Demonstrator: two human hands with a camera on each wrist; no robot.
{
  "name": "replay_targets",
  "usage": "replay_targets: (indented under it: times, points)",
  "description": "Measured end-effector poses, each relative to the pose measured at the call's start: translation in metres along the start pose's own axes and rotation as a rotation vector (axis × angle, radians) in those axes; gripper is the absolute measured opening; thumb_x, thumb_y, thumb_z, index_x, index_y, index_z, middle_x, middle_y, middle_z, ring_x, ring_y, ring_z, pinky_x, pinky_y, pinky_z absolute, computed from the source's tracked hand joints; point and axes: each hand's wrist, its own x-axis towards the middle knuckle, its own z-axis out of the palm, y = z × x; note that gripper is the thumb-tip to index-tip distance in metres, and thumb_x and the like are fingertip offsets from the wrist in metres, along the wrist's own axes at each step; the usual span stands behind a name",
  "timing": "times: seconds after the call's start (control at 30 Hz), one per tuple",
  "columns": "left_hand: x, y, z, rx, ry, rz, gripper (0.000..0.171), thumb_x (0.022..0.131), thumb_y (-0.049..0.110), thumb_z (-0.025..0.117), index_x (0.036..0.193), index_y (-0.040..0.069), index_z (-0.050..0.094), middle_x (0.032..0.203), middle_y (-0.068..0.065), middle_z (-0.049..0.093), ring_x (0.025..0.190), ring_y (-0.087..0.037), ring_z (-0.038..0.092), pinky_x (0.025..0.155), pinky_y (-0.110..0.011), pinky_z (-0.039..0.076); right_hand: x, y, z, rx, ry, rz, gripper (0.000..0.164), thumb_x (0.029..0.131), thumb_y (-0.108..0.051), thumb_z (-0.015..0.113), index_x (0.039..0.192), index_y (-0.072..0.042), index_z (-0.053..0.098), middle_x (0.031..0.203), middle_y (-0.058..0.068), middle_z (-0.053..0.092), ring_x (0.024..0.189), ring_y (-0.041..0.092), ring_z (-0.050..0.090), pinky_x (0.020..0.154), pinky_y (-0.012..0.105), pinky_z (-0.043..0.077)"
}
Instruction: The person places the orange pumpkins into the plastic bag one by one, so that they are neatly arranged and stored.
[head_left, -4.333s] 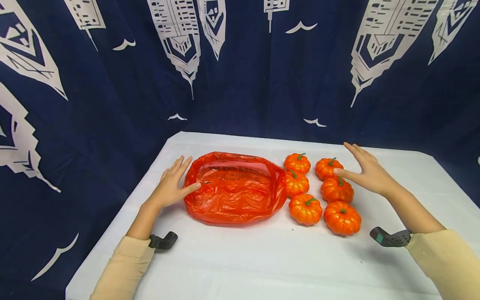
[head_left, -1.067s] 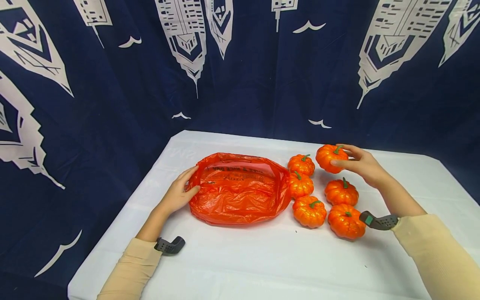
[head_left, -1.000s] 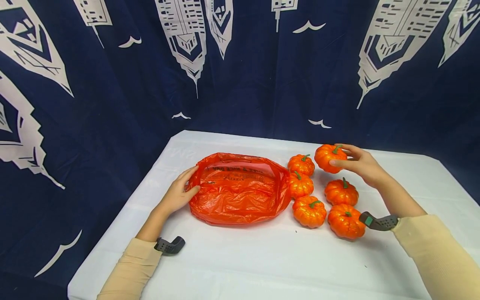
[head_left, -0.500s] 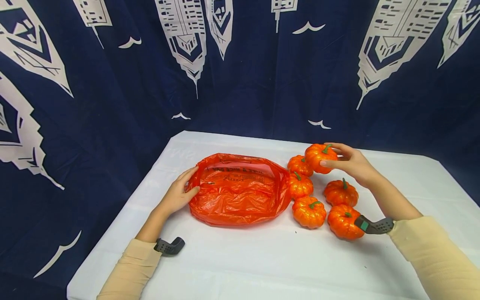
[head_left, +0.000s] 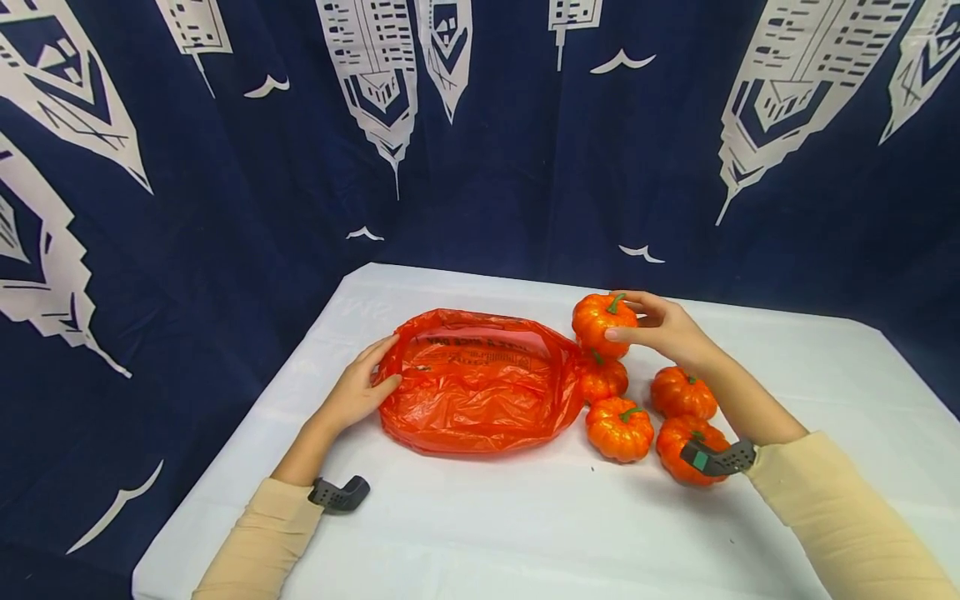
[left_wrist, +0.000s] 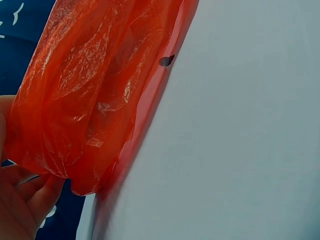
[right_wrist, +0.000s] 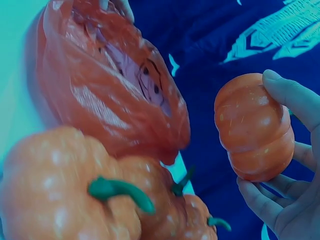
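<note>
My right hand [head_left: 666, 331] holds a small orange pumpkin [head_left: 598, 325] with a green stem, thumb on the near side and fingers round the far side. In the right wrist view this pumpkin [right_wrist: 252, 127] is raised beside the bag. An open red plastic bag [head_left: 472, 383] with dark print lies on the table, its mouth facing up. My left hand [head_left: 356, 390] grips the bag's left rim. In the left wrist view the bag [left_wrist: 85, 95] sits between thumb and fingers, which it partly hides. The held pumpkin hides the rear pumpkin of the left row in the head view.
Two more pumpkins stand at the bag's right side, a middle pumpkin [head_left: 602, 381] and a front pumpkin [head_left: 620, 428]. Right of them, another pumpkin [head_left: 681, 392] and a nearer pumpkin [head_left: 678, 450] sit under my right forearm. A white-covered table [head_left: 480, 525] meets a dark blue printed curtain [head_left: 480, 208] behind.
My right hand, which has taken a pumpkin from the right row, carries it left toward the bag. My left hand went from beside the bag to its rim and now stays there.
</note>
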Motion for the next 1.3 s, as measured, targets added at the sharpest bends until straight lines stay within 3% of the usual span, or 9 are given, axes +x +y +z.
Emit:
replay_targets:
  times: [0.53,0.83,1.03,1.3]
  points:
    - [0.0,0.0,0.0,0.004,0.003,-0.006,0.065,0.09,0.006,0.061,0.149,0.001,0.036,0.151,-0.024,0.034,0.138,-0.042,0.033,0.107,-0.058,0.033,0.024,-0.019,0.047,0.095,-0.096,-0.091,0.066,0.086,-0.024,0.074,0.143,-0.008,0.046,0.14,0.017,0.05,0.112,0.033,0.056,0.089,0.036,0.053]
    - [0.001,-0.002,0.0,0.007,0.006,0.0,0.065,0.09,0.007,0.061,0.149,0.001,0.036,0.152,-0.023,0.034,0.138,-0.041,0.033,0.108,-0.058,0.032,0.035,-0.029,0.074,0.128,-0.146,-0.104,0.068,0.083,-0.024,0.075,0.143,-0.009,0.047,0.142,0.017,0.047,0.11,0.032,0.055,0.091,0.048,0.051]
    - [0.001,-0.002,0.0,0.018,0.01,0.01,0.065,0.09,0.008,0.061,0.149,0.001,0.036,0.151,-0.023,0.034,0.138,-0.041,0.033,0.108,-0.058,0.031,0.044,-0.035,0.09,0.121,-0.163,-0.094,0.069,0.083,-0.026,0.076,0.144,-0.012,0.047,0.149,0.017,0.039,0.12,0.036,0.05,0.094,0.046,0.049]
    - [0.001,-0.004,0.001,0.011,0.011,0.01,0.065,0.09,0.009,0.061,0.149,0.001,0.036,0.152,-0.023,0.034,0.138,-0.041,0.033,0.108,-0.058,0.031,0.055,-0.045,0.118,0.117,-0.213,-0.103,0.068,0.083,-0.026,0.077,0.143,-0.011,0.048,0.147,0.017,0.043,0.12,0.035,0.051,0.096,0.046,0.049]
